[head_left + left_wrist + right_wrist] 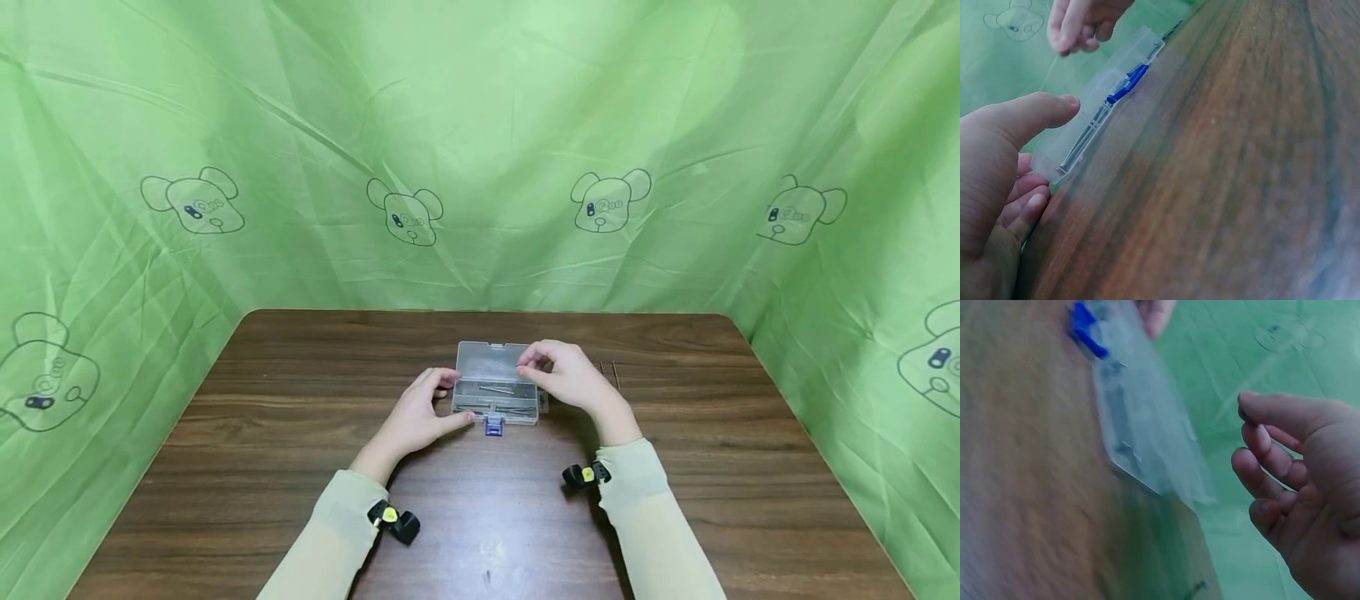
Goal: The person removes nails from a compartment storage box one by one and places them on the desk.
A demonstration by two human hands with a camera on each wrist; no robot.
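Observation:
A clear plastic box (496, 398) lies in the middle of the brown table (300, 467), its lid (489, 359) raised at the back and a blue latch (492, 427) at the front. Thin metal pins lie inside it. My left hand (456, 399) grips the box's left end, thumb (1041, 112) in front and fingers (1029, 209) behind. My right hand (531, 360) hovers over the box's right end with its fingers curled and thumb tip against the forefinger (1254, 403). It is clear of the box (1141, 425), and I can make out nothing in the pinch.
Two thin metal pins (609, 372) lie on the table just right of the box. A green cloth (480, 167) printed with bears hangs behind and along both sides of the table. Small black and yellow cameras (393, 521) sit on both wrists.

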